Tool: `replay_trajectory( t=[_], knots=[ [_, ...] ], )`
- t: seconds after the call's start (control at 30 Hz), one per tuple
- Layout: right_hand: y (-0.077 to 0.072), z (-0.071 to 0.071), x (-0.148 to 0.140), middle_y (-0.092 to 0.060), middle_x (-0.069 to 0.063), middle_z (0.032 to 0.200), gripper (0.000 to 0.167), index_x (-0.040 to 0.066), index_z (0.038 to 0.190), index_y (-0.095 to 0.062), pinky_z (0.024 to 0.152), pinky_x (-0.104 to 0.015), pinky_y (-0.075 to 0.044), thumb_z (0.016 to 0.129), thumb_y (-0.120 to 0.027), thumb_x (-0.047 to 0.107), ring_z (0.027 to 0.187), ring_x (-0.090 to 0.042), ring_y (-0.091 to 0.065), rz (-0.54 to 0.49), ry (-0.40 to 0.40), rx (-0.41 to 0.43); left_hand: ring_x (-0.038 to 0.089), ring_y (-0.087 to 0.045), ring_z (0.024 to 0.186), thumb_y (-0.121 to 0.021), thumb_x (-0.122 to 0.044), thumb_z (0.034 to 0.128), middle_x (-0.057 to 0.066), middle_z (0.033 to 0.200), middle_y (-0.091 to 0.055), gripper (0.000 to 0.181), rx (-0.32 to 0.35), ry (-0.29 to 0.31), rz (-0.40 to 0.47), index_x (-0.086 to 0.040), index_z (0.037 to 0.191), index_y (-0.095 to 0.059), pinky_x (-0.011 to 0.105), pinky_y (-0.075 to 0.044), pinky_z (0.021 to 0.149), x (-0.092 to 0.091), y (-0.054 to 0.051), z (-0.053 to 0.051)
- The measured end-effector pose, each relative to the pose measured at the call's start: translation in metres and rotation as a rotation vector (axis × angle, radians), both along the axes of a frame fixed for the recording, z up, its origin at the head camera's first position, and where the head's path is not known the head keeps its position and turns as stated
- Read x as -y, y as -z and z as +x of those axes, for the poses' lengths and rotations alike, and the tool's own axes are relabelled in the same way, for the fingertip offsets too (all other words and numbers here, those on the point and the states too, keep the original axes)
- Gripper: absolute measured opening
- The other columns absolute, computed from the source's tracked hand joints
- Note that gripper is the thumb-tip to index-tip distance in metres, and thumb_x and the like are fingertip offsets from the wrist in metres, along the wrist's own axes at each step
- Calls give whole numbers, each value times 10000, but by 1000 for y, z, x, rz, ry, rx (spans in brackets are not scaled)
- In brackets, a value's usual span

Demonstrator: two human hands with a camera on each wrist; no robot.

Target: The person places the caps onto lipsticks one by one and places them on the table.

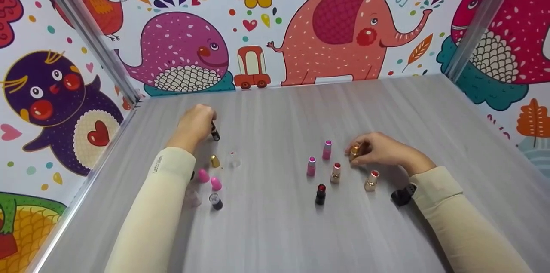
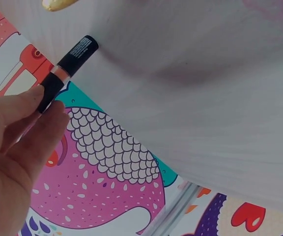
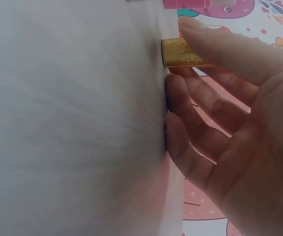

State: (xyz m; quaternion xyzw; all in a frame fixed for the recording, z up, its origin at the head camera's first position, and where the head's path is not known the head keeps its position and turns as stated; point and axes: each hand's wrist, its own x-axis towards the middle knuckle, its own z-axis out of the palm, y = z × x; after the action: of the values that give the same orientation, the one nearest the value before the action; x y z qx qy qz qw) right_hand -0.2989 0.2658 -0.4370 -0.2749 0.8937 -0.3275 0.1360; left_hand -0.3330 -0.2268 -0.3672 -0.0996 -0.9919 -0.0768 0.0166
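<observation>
Between thumb and fingers, my left hand (image 1: 197,123) pinches a black tube (image 1: 215,132); the left wrist view shows the tube (image 2: 82,51) tilted, with a lighter band round its middle. On the right, my right hand (image 1: 380,149) has its thumb and fingers around a gold lipstick (image 1: 355,151) standing on the table. In the right wrist view the thumb and fingers lie at the gold base (image 3: 181,53). Near that hand stand two pink lipsticks (image 1: 327,150) (image 1: 311,166), two pale gold ones (image 1: 335,173) (image 1: 371,181) and a black one (image 1: 320,194).
By my left forearm lie a gold cap (image 1: 215,161), two pink caps (image 1: 203,175) (image 1: 216,183), a clear cap (image 1: 234,160) and a dark cap with a clear end (image 1: 215,201). A black object (image 1: 403,195) lies by the right sleeve. Printed panels border the grey table (image 1: 275,230).
</observation>
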Motion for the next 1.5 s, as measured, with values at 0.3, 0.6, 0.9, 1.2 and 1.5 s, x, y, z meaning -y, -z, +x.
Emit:
replay_trajectory(
  t=[0.3,0.6,0.9,1.2,1.5],
  knots=[
    [0,-1,1,-729,-14,925,256,46,1118,-787,747,-246,-548,889,-878,116,836,-156,-639,-46,-37,-10,405,-688,1052,-591,135,953,262,1152,-738,284,-40,25,-21,72,1172,-760,539,-578,1008,3,0,2],
    [0,-2,1,-717,12,932,257,76,1130,-790,743,-245,-545,893,-876,127,846,-165,-630,-8,-17,-5,420,-692,1121,-602,111,956,272,1221,-726,304,-51,33,1,72,1225,-741,548,-562,1035,4,-3,8],
    [0,-2,-1,-721,5,941,261,67,1135,-789,746,-246,-547,892,-875,113,855,-171,-631,-11,-24,-8,429,-703,1121,-723,21,964,233,1201,-729,281,-147,10,-6,42,1243,-744,557,-597,961,3,-9,17],
    [0,0,1,-733,2,940,209,76,1097,-799,741,-238,-542,897,-861,77,843,-156,-618,-21,-20,5,423,-608,1233,-788,-8,936,214,1254,-680,275,-258,17,177,22,1208,-765,583,-547,1041,18,-12,31],
    [-1,0,0,-732,2,911,155,80,1036,-806,717,-232,-533,893,-856,48,820,-162,-610,-33,-24,13,421,-633,1178,-808,-75,943,191,1197,-711,249,-237,44,227,0,1179,-776,600,-542,1027,29,-22,57]
  ],
)
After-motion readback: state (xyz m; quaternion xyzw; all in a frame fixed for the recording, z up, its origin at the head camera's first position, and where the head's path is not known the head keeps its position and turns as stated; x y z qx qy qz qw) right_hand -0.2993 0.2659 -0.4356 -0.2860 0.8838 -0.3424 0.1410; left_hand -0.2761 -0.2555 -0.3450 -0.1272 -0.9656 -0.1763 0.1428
